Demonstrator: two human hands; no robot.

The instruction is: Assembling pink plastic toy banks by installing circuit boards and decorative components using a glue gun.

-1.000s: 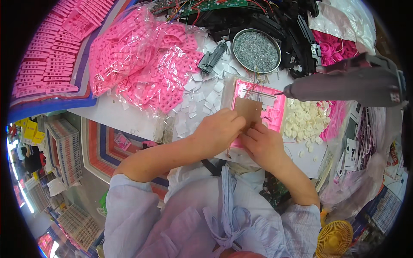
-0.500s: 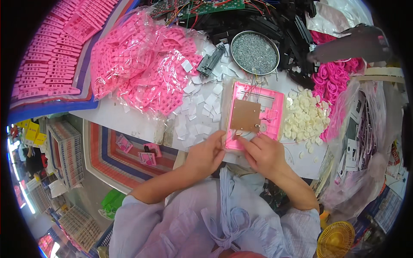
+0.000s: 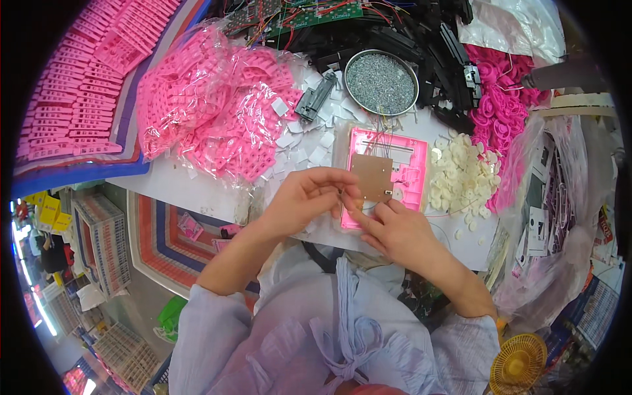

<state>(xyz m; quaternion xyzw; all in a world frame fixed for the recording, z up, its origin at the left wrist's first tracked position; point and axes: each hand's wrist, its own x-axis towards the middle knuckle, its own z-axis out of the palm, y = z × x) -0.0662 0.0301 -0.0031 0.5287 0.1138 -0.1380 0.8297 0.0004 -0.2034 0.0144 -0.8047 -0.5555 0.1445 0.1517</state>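
Observation:
A pink plastic casing [image 3: 413, 181] lies open on the table before me, with a brown circuit board [image 3: 372, 176] and thin wires inside it. My left hand [image 3: 309, 199] is over the casing's left edge. Its thumb and fingertips pinch a small dark thing too small to name. My right hand [image 3: 403, 232] rests at the lower edge of the casing, fingers bent together. One of its fingertips reaches up to the left fingertips; what these fingers grip, if anything, is hidden.
Beyond the casing stands a round metal dish [image 3: 381, 82] of small screws. Cream discs [image 3: 461, 174] are heaped at the right, near pink rings [image 3: 494, 85]. White squares [image 3: 318, 156] and bagged pink parts [image 3: 191, 92] lie left. A dark tool [image 3: 566, 76] hangs at the upper right.
My left hand has risen from beside the casing's lower left corner to above its edge, fingertips now pinched. My right hand has shifted slightly down and left. The dark tool has swung right.

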